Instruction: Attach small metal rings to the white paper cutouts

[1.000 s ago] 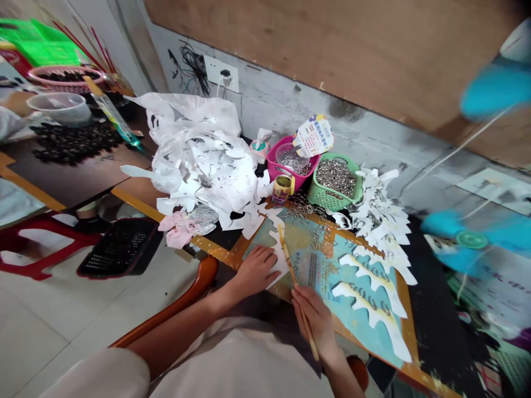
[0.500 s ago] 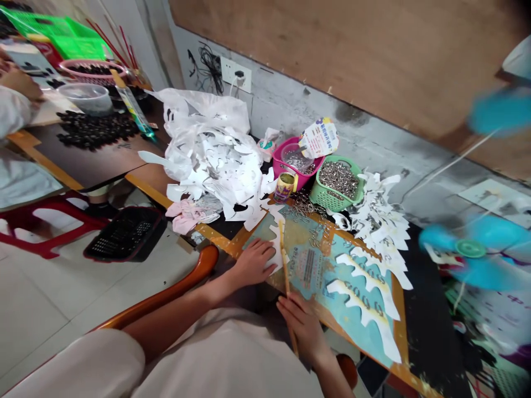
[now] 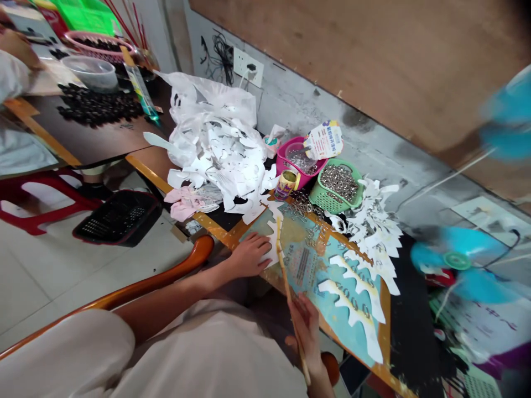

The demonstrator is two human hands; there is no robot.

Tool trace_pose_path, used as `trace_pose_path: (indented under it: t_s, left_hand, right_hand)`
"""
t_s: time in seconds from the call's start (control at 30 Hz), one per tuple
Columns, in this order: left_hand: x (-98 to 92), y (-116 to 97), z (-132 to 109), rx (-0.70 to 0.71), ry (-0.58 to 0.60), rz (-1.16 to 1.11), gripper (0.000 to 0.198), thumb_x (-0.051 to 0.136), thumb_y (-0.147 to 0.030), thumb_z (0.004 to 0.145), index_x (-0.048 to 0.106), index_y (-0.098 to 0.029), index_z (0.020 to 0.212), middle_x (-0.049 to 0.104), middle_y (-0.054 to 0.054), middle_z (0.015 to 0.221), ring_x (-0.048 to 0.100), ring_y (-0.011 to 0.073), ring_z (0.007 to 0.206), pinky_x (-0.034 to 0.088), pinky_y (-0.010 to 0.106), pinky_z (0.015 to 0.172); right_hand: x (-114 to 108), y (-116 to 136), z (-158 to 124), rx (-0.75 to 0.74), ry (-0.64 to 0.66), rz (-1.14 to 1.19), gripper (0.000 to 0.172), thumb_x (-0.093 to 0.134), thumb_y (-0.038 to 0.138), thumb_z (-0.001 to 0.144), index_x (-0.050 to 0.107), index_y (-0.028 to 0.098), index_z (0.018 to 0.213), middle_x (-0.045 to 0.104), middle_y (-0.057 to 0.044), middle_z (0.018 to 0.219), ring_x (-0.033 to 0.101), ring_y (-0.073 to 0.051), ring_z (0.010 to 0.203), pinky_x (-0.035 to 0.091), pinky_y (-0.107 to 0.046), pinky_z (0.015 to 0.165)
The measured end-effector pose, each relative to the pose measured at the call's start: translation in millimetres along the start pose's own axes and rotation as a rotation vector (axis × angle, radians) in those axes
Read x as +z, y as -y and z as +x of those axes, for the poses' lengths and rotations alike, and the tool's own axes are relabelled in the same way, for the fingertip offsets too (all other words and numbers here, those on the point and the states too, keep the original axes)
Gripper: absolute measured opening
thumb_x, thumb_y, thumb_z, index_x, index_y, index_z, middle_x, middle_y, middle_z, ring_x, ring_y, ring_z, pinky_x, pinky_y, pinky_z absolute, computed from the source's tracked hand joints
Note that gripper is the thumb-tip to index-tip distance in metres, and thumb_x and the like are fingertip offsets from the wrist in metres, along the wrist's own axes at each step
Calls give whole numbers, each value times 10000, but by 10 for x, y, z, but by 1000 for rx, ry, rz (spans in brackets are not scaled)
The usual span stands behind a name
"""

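The left hand (image 3: 249,256) lies flat and palm down, its fingers (image 3: 260,244) close together and stretched toward the upper right, the wrist (image 3: 215,279) nearly straight. The bare left forearm (image 3: 166,303) runs up from a pale sleeve (image 3: 70,345) at the lower left, crossing the view at a shallow slant. The right hand (image 3: 305,326) sits lower and farther right, near the bottom edge, its fingers curled closed and pointing upward. Its forearm (image 3: 326,384) is mostly cut off by the bottom edge. The two hands are apart, not touching each other.
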State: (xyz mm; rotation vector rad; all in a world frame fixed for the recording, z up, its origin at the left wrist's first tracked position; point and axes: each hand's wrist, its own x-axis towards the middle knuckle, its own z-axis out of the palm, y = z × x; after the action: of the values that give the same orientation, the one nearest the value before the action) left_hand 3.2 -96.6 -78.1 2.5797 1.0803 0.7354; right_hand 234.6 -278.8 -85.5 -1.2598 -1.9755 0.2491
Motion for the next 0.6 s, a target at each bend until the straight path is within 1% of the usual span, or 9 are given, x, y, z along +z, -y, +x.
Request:
trace_pose_path:
  t_s: [0.03,0.1,0.2,0.3,0.37,0.47,0.53,0.57,0.6]
  left_hand:
    - [8,4,-2,-2,-2,-7,281,594,-326,857,611,-207,1111,616,137,1256,573,289,1180,354,526,1103]
    - [19,10,-5,-4,1,-11,280,589,-328,859,611,-212,1112,613,133,1262,568,285,1188,349,523,1110]
    - [27,14,-8,-4,5,-7,285,582,-330,861,608,-210,1119,612,134,1261,568,286,1188,347,525,1111]
    - [30,16,-10,-7,-3,-12,282,587,-330,859,609,-218,1117,614,130,1258,569,288,1185,346,529,1108]
    - [30,18,-11,-8,-7,-14,277,590,-330,857,611,-222,1111,612,127,1261,568,287,1187,339,527,1112]
    - [26,20,-12,0,-5,-12,273,585,-327,859,614,-215,1105,614,132,1255,570,288,1178,339,526,1107]
    - [23,21,-12,3,-3,-8,272,587,-318,853,615,-207,1099,614,136,1247,572,290,1171,347,521,1100]
    - [22,21,-11,2,-3,-3,270,588,-315,851,615,-203,1095,613,138,1245,572,289,1169,350,517,1099]
    - [21,21,-10,2,-1,4,267,588,-314,850,614,-201,1091,611,139,1247,571,288,1170,351,512,1099]
  right_hand:
    - [-15,3,21,16,-1,-7,596,383,552,973,456,228,1467,444,-157,1453,565,-332,1235,559,-428,960]
    - [-29,4,82,26,31,-43,588,462,507,961,440,226,1476,524,-167,1391,583,-344,1207,549,-477,962]
    - [11,6,171,-6,61,-89,586,590,303,926,416,265,1485,640,-132,1281,634,-327,1147,522,-516,992]
    - [60,36,205,4,64,-72,545,559,168,921,475,297,1444,707,-93,1151,692,-279,1041,553,-458,960]
    - [16,72,191,22,82,-12,510,539,149,924,519,295,1413,730,-75,1037,719,-242,943,599,-377,868]
    - [-238,106,127,108,104,71,427,591,190,901,623,283,1316,741,-66,961,729,-236,862,619,-341,783]
    - [-497,84,79,223,62,107,291,650,245,866,734,270,1145,752,-75,953,729,-266,842,625,-363,745]
    - [-630,57,67,282,-10,130,217,668,252,854,768,265,1045,756,-71,910,727,-267,800,624,-361,700]
    - [-752,18,74,353,-127,152,149,688,254,840,782,260,955,749,-58,820,715,-252,727,611,-343,633]
